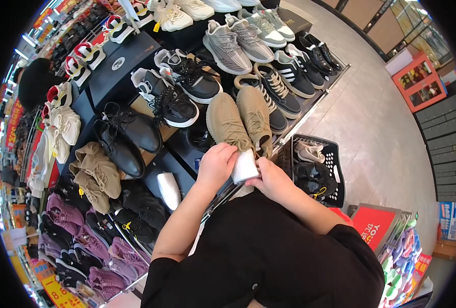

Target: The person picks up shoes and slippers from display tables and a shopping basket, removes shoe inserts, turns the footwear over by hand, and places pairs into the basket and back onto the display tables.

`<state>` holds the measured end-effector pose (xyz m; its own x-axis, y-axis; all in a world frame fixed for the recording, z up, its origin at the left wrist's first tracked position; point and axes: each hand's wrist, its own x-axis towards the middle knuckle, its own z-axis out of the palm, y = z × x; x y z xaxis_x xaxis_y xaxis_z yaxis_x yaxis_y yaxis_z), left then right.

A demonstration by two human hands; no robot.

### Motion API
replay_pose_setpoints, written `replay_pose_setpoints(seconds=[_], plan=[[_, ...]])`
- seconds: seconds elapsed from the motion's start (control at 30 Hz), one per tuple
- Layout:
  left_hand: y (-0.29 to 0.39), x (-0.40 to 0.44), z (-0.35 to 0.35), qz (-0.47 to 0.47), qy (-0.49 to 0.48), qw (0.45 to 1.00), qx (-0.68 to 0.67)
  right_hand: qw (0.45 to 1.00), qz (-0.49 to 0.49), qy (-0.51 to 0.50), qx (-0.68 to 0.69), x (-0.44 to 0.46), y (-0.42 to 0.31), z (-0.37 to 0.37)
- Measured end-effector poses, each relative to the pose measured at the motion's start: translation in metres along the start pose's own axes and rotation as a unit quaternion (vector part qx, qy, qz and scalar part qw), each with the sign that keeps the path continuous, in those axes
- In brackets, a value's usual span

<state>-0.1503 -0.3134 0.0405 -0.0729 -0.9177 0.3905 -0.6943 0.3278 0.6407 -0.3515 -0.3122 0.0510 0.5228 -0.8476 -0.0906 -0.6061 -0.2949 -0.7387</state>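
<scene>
A pair of tan knit lace-up sneakers lies in front of me, toes pointing away: the left sneaker [225,119] and the right sneaker [254,114]. A smooth white shoe insert [245,168] sticks out of the left sneaker's opening; how far it reaches inside is hidden. My left hand [216,167] is closed at that opening, fingers on the sneaker's collar beside the insert. The insert's near end is gripped by my right hand [273,178], thumb and fingers around its side. A similar white insert [169,190] rests on a dark shoebox left of my left forearm.
Black dress shoes [127,136], black sneakers [171,97] and grey knit sneakers [228,46] crowd the display. Purple sneakers [91,241] fill the lower left. A black basket [336,161] holding shoes stands on the floor at right, near a red sign [373,224].
</scene>
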Motion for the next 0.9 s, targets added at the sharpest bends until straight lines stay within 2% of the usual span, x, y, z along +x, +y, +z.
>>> replay_pose_setpoints(seconds=[0.07,0.13,0.2,0.27,0.3,0.33,0.47,0.5,0.6,0.67,0.73,0.8,0.83,0.9], plan=[[-0.001,0.0,-0.002,-0.011,0.001,1.0,0.012,0.998,-0.046,0.014,-0.05,0.006,0.004,-0.002],[-0.004,-0.003,-0.002,-0.008,-0.016,0.999,-0.039,0.979,-0.083,0.132,-0.133,0.017,0.008,-0.009],[-0.001,-0.002,0.003,0.002,0.0,1.0,-0.026,0.976,-0.088,0.146,-0.133,0.031,0.018,-0.001],[0.001,-0.001,0.005,0.022,0.009,1.0,-0.013,0.937,-0.078,0.275,-0.203,0.051,0.018,0.013],[0.005,-0.002,0.006,0.026,0.018,0.999,-0.008,0.924,-0.096,0.304,-0.212,0.064,0.031,0.026],[0.007,-0.003,0.006,0.03,0.027,0.999,-0.003,0.929,-0.121,0.295,-0.185,0.073,0.034,0.029],[-0.001,-0.023,-0.001,-0.027,0.082,0.996,0.0,0.939,-0.122,0.267,-0.18,0.074,0.034,0.033],[-0.004,-0.032,-0.008,-0.095,0.125,0.987,0.032,0.951,-0.116,0.232,-0.167,0.07,0.029,0.025],[-0.034,-0.081,-0.021,-0.247,0.22,0.925,0.185,0.961,-0.149,0.173,-0.157,0.054,0.038,0.004],[-0.053,-0.117,-0.024,-0.331,0.213,0.845,0.363,0.948,-0.22,0.175,-0.146,0.039,0.044,-0.008],[-0.068,-0.148,-0.025,-0.421,0.144,0.809,0.385,0.946,-0.238,0.179,-0.127,0.031,0.057,-0.011],[-0.091,-0.177,-0.019,-0.421,0.14,0.837,0.321,0.946,-0.25,0.192,-0.068,0.02,0.065,-0.012],[-0.089,-0.174,-0.02,-0.436,0.134,0.834,0.311,0.951,-0.242,0.183,-0.06,0.018,0.061,-0.015],[-0.08,-0.166,-0.02,-0.416,0.181,0.856,0.246,0.949,-0.25,0.189,-0.032,0.015,0.056,-0.018]])
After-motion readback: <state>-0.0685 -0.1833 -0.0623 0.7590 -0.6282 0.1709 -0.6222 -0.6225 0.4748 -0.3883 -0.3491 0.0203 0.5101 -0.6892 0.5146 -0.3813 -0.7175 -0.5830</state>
